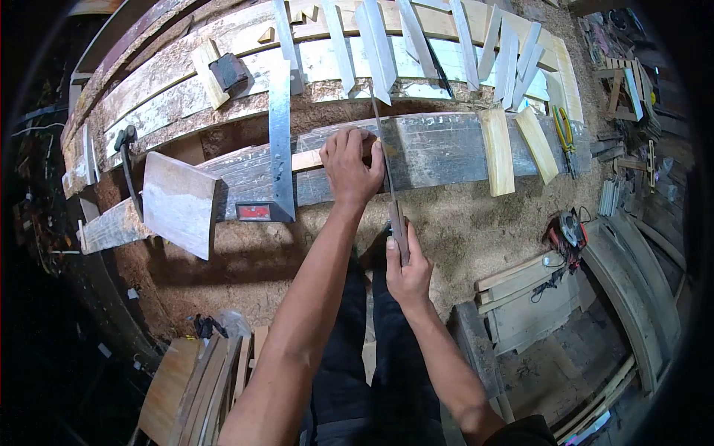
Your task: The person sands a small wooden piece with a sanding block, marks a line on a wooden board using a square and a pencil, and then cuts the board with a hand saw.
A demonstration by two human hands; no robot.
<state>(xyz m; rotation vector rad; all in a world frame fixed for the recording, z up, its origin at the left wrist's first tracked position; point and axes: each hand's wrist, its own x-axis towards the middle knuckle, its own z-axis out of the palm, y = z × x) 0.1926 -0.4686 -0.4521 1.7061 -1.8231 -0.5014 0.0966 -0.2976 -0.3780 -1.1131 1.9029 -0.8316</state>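
Observation:
My right hand (409, 275) is closed around the handle of a hand saw (399, 227), seen almost edge-on. Its thin blade runs away from me across the weathered plank (439, 152). Just left of the blade, my left hand (349, 167) grips a light wooden strip (306, 160) against the plank, fingers curled over it. The strip's end at the blade is mostly hidden by that hand. A metal square (280, 126) lies across the plank left of my left hand, its stock hanging over the near edge.
Two short wood pieces (497, 152) and yellow-handled pliers (564, 141) lie on the plank's right. Several pale slats (375, 52) rest across the far boards. A block (181, 201) and hammer (126, 160) are left. A power tool (569, 229) sits lower right, above sawdust-covered ground.

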